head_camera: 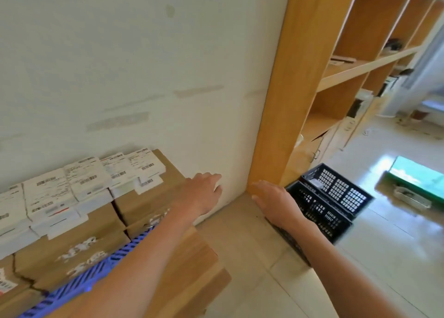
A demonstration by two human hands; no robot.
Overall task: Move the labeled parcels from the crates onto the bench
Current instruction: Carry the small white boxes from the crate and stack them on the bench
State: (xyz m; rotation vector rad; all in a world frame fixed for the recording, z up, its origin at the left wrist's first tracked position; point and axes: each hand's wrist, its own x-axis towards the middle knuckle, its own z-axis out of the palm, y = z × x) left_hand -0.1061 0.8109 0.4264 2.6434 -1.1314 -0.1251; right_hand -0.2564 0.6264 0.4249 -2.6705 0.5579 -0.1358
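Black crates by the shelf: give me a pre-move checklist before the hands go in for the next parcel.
1. Left hand free: ok, fingers straight, holding nothing.
2. Right hand free: ok, open, above the near black crate.
3. Parcel left in the black crates: cannot tell; something pale shows in the far black crate, too unclear to tell.
4. Path to the crates: ok, nothing between the hands and the rims.
5. Drop space on the wooden surface: cannot tell; stacked labeled parcels and a blue crate fill the rest.
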